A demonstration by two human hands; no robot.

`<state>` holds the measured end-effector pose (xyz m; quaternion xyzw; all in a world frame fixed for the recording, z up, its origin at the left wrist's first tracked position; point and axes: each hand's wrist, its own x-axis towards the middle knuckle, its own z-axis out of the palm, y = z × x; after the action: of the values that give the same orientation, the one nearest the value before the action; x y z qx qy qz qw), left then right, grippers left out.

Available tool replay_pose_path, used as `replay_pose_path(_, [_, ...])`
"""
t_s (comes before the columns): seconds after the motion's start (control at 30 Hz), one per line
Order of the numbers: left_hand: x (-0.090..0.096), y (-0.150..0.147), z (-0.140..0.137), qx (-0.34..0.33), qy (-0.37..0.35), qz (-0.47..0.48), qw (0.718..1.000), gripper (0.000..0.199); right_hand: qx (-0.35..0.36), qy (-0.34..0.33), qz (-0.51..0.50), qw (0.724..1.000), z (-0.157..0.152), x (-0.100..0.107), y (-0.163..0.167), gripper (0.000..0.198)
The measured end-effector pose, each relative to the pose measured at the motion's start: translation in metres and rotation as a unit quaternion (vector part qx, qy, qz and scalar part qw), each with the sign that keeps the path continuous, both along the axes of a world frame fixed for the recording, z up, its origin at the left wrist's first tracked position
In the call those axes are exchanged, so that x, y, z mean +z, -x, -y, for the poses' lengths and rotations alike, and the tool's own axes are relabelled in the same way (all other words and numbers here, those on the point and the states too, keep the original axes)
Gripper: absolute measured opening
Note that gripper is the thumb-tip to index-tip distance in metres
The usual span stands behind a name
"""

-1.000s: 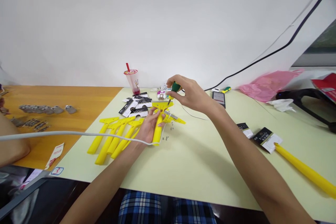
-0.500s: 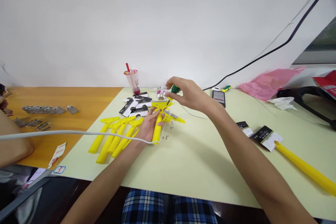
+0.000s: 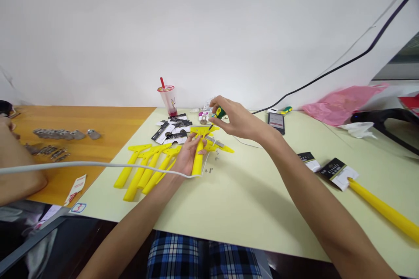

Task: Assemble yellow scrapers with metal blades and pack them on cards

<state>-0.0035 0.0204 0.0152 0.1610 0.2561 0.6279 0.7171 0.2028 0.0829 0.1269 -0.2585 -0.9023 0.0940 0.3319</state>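
Note:
My left hand (image 3: 187, 157) is closed round the handle of a yellow scraper (image 3: 197, 161), its wide head facing away from me. In my right hand (image 3: 235, 117) is a screwdriver (image 3: 220, 113) with a green and yellow handle, pinched between thumb and fingers. Its shaft slants down to the right side of the scraper's head; whether the tip sits in a screw is too small to tell. Several small screws (image 3: 209, 170) lie just right of the handle. Another yellow scraper with a grey blade (image 3: 220, 143) lies behind the held one. Several yellow scraper handles (image 3: 144, 174) rest left of my hand.
Black and white cards (image 3: 173, 128) lie behind, near a cup with a red straw (image 3: 168, 100). A white cable (image 3: 98, 165) crosses in front of my left wrist. At right are a phone-like device (image 3: 276, 123) and a yellow rod (image 3: 382, 209). A person's arm (image 3: 19, 161) is far left.
The view has shifted slightly, so everything sits a little further right. My left hand keeps its hold on the scraper; the screwdriver handle appears turned a little in my right fingers.

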Motion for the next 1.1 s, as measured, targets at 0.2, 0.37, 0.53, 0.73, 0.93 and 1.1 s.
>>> replay_pose_path(0.2, [0.0011, -0.0004, 0.0026, 0.001, -0.013, -0.01, 1.0, 0.031, 0.034, -0.01, -0.023, 0.999, 0.0008, -0.0021, 0.0033, 0.017])
replay_pose_path(0.37, [0.001, -0.0019, 0.0057, -0.012, -0.031, -0.007, 0.999, 0.033, 0.016, -0.017, -0.037, 0.999, 0.0039, 0.0005, 0.0057, 0.014])
replay_pose_path(0.53, [0.0013, -0.0004, 0.0047, -0.002, -0.025, -0.005, 1.0, 0.036, 0.05, 0.007, -0.032, 0.998, 0.0017, -0.0022, 0.0014, 0.026])
replay_pose_path(0.73, [0.0014, -0.0007, 0.0054, -0.006, -0.027, -0.009, 1.0, 0.038, 0.022, 0.001, -0.023, 0.999, 0.0025, -0.0014, 0.0039, 0.023])
replay_pose_path(0.93, [0.0003, -0.0024, 0.0068, -0.01, -0.021, -0.02, 1.0, 0.039, 0.031, -0.001, -0.025, 0.999, 0.0034, -0.0027, 0.0036, 0.031])
replay_pose_path(1.1, [0.0024, -0.0014, 0.0064, -0.003, -0.025, -0.011, 1.0, 0.039, 0.005, -0.023, -0.022, 0.999, 0.0042, -0.0035, 0.0084, 0.022])
